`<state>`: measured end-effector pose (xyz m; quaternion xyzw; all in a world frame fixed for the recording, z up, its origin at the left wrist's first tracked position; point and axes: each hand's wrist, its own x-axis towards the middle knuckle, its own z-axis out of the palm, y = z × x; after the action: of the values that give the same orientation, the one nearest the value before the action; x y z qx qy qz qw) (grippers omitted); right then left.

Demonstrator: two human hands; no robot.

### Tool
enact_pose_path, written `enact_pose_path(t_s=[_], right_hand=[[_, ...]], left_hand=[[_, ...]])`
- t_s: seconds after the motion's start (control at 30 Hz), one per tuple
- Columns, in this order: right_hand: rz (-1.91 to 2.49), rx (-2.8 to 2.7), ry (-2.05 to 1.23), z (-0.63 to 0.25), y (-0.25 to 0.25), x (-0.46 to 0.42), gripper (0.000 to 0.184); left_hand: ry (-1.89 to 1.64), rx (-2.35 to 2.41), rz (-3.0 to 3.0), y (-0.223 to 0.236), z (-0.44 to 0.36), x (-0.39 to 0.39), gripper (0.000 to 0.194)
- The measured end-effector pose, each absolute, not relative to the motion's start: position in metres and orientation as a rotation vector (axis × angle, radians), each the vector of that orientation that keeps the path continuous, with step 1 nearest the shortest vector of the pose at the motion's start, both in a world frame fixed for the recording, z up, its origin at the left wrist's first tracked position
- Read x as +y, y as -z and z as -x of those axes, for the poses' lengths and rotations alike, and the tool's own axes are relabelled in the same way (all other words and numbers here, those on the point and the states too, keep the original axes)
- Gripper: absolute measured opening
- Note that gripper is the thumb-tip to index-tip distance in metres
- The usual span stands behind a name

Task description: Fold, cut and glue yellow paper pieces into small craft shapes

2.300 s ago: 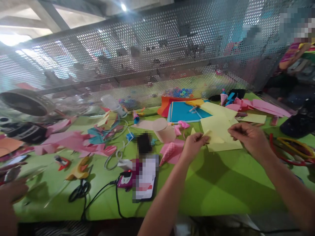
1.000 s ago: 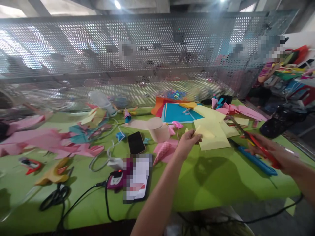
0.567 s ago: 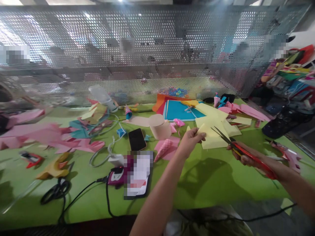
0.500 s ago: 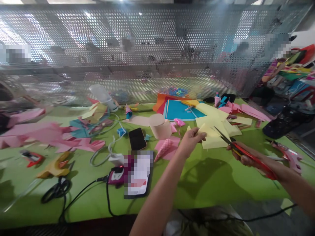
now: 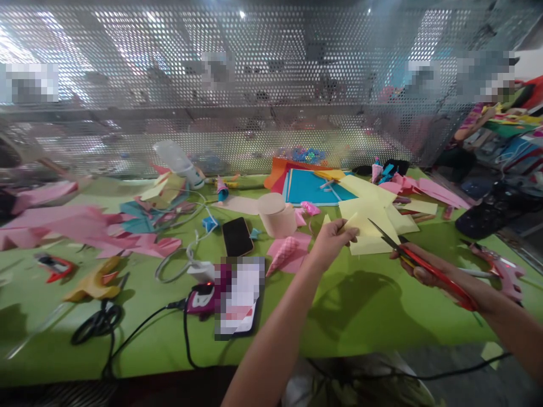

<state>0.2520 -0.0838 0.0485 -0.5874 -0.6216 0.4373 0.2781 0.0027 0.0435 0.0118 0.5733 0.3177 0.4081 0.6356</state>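
My left hand (image 5: 333, 242) pinches a small piece of pale yellow paper (image 5: 327, 219) above the table. In my right hand (image 5: 428, 271) are red-handled scissors (image 5: 443, 281), their dark blades pointing up and left towards my left hand, apart from it. Behind both hands lie larger yellow paper sheets (image 5: 369, 195), partly hidden by my fingers and the blades. Left of my left wrist, a pink paper cone (image 5: 283, 252) rests on a pink sheet, close to a cream paper roll (image 5: 278, 217).
Pink scraps (image 5: 63, 223) cover the left side of the green table (image 5: 169, 350). A yellow glue gun (image 5: 95, 282), a cutter (image 5: 55, 267), a lit phone (image 5: 241, 299) and a dark phone (image 5: 237, 236) lie among cables. A pink glue gun (image 5: 500, 268) is right. A perforated metal screen (image 5: 254, 102) stands behind.
The camera view has shifted slightly. Both hands keep nearly the same place, with the yellow paper piece and the scissors still held.
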Motion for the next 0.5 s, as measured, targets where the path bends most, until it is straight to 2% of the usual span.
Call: enact_pose_path(t_s=[0.23, 0.5], right_hand=[[1.547, -1.641, -1.245, -0.2577, -0.0465, -0.0827, 0.065], [1.574, -1.622, -1.193, -0.2571, -0.0457, -0.0825, 0.068]], left_hand=[[-0.934, 0.711, -1.310, -0.0130, -0.0029, 0.0425, 0.029], [-0.929, 0.725, -1.298, -0.0165, -0.0031, 0.0406, 0.026]])
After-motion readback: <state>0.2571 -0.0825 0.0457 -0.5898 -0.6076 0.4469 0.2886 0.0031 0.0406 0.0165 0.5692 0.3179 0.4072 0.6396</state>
